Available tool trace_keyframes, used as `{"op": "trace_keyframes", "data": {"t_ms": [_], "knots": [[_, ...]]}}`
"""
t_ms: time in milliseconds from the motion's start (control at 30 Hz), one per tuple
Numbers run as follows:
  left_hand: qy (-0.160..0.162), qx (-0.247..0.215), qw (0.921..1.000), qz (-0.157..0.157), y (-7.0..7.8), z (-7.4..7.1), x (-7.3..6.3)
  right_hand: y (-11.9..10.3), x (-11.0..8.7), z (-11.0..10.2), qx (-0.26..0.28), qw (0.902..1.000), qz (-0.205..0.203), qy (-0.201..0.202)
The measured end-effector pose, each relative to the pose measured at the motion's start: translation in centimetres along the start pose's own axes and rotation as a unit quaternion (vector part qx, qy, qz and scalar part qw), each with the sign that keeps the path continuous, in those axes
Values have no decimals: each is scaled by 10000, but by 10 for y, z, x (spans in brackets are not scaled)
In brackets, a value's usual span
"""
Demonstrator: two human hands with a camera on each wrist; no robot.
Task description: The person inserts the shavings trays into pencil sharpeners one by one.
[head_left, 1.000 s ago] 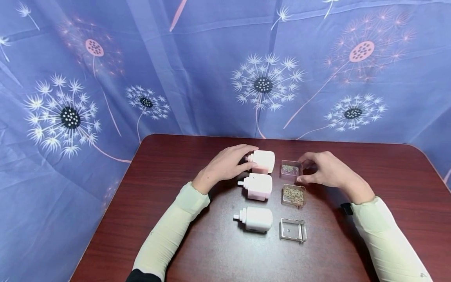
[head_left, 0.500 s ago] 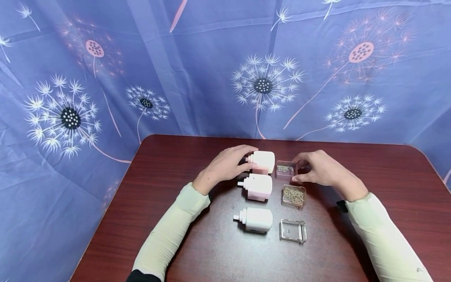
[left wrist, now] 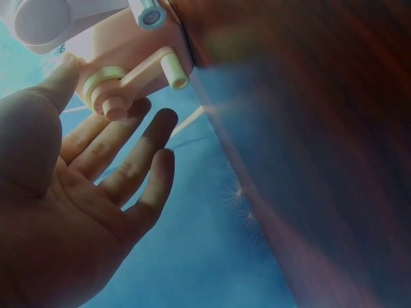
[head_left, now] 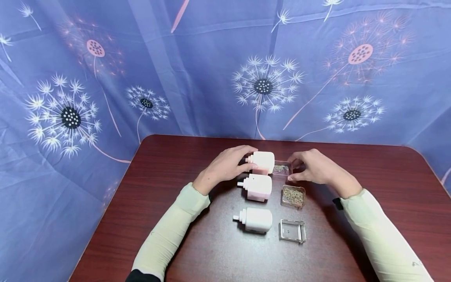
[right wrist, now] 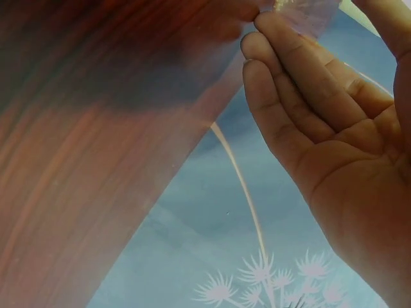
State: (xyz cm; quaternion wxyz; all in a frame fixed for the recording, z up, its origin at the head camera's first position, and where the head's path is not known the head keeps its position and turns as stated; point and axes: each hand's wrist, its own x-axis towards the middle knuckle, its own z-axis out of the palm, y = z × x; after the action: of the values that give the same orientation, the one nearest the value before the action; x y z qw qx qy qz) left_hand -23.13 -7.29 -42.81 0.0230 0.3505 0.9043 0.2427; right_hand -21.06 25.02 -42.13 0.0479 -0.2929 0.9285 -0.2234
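Observation:
My left hand (head_left: 229, 164) holds the far pink pencil sharpener (head_left: 263, 159), which lies on the table. In the left wrist view this sharpener (left wrist: 135, 48) shows its crank end, with the thumb on one side and fingers on the other. Between thumb and fingers my right hand (head_left: 317, 169) pinches a clear shavings drawer (head_left: 282, 169). The drawer's left end meets the sharpener's right side; how deep it sits inside is hidden. Only a corner of the drawer (right wrist: 311, 14) shows in the right wrist view.
Nearer me lie a second pink sharpener (head_left: 258, 186) and a white sharpener (head_left: 258, 219), cranks pointing left. To their right are a drawer full of shavings (head_left: 293, 196) and a bare clear drawer (head_left: 292, 230). A blue flowered cloth (head_left: 211, 78) hangs behind the table.
My right hand has moved left with the clear drawer, closing the gap to the far pink sharpener. The left hand has stayed in place on that sharpener.

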Motion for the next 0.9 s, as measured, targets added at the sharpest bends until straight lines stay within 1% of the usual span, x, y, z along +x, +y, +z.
{"op": "trace_keyframes", "data": {"t_ms": [267,567,900], "knots": [[-98,-48,9998,-136,1,0,0,-6,9,1,48,9998,-163,-89],[-7,-36,10000,-73,1,-1,1,-11,17,2,148,9994,-189,-236],[-97,-23,9998,-144,2,-1,-1,-17,28,7,35,9990,-347,-267]]}}
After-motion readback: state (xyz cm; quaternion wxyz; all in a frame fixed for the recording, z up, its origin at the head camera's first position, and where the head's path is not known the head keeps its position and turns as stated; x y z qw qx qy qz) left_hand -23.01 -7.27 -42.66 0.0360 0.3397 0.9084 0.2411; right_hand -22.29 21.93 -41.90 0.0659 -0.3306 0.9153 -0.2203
